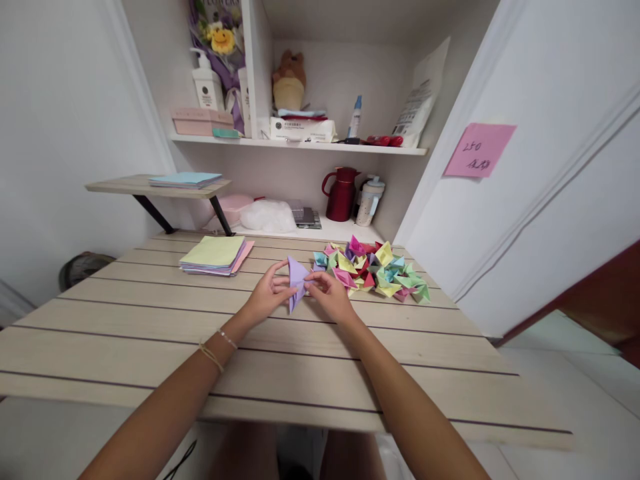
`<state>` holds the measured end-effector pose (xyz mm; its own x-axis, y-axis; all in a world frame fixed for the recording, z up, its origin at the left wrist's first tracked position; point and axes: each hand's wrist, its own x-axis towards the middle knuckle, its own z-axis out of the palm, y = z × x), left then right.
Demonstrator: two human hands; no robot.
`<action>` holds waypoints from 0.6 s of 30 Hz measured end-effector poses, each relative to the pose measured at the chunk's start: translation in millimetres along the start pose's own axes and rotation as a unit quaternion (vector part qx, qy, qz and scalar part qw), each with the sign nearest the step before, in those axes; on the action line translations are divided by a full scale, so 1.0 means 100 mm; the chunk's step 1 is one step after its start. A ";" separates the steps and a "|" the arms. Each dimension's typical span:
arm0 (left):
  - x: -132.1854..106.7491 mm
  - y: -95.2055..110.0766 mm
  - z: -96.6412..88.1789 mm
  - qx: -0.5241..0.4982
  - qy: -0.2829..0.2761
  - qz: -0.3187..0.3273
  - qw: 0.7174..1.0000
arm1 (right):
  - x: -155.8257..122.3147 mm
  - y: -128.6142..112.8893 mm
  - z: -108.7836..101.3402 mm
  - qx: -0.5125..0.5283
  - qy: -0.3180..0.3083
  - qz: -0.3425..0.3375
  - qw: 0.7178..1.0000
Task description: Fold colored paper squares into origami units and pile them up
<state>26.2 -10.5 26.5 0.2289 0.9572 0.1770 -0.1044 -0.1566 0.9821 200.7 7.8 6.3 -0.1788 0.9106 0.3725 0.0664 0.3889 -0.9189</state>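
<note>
A folded piece of purple paper (296, 280) stands up between both hands over the wooden table (150, 327). My left hand (268, 293) pinches its left edge with fingers closed on the fold. From the right, my right hand (331, 293) pinches the other side of the same paper. Just right of my hands lies a pile of several folded paper shapes (377, 270) in pink, yellow, green, blue and red. A stack of flat coloured paper sheets (216, 255), yellow-green on top, lies to the left, beyond my left hand.
A small raised shelf (135, 187) holding blue sheets stands at the table's back left. Behind the table are a red jug (341, 195), a white cup (371, 200) and a plastic bag (267, 215). A pink note (479, 149) sticks on the white door at the right.
</note>
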 end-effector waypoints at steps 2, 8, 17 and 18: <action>-0.02 -0.02 0.01 0.049 -0.002 0.026 0.998 | -0.01 0.01 0.02 -0.018 0.010 -0.003 1.000; -0.08 -0.04 0.02 0.162 -0.033 0.081 0.983 | -0.04 0.00 0.09 0.011 -0.008 0.009 1.000; -0.11 0.02 0.06 0.176 -0.026 0.077 0.981 | -0.06 0.02 0.12 0.036 -0.010 0.006 0.999; -0.12 0.02 0.07 0.168 -0.026 0.073 0.983 | -0.06 0.03 0.13 0.040 -0.011 0.008 0.999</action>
<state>29.6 -23.5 27.3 0.2859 0.9059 0.3123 0.1831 -0.3715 0.9102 189.6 2.1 -0.1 -0.1993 0.9132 0.3555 -0.0091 0.3611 -0.9325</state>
